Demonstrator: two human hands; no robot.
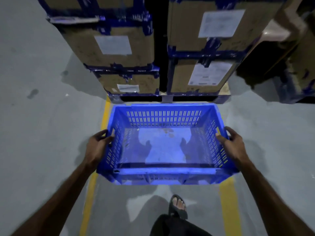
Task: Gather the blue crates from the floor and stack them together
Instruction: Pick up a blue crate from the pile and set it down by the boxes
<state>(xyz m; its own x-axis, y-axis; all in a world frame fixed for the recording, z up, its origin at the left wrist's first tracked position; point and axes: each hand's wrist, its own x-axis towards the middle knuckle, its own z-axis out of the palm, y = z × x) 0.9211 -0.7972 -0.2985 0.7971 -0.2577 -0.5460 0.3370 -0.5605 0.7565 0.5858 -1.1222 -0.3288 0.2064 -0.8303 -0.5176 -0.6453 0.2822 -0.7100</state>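
A blue perforated plastic crate (164, 143) is held level out in front of the person, above the grey concrete floor (42, 116) and between two yellow painted floor lines (227, 206). It looks lifted clear of the floor, since its near wall hangs over the lines and a sandalled foot (178, 206) shows just below it, though how high it sits I cannot tell. It is empty, its floor bare but for a few smudges. One hand on each short side keeps the load balanced and the open top facing up, which should suit nesting it with other crates; no other crate is in view.

The left hand (98, 144) grasps the left rim, thumb over the top edge and fingers curled down the outer wall. The right hand (230, 142) grasps the right rim the same way, thumb lying inside against the slotted wall. Both arms reach forward almost straight, wrists turned inward.

Just beyond the crate's far wall stand tall brown cardboard boxes bound with blue tape (126, 53) on a dark blue pallet (167, 97), so little room is left ahead
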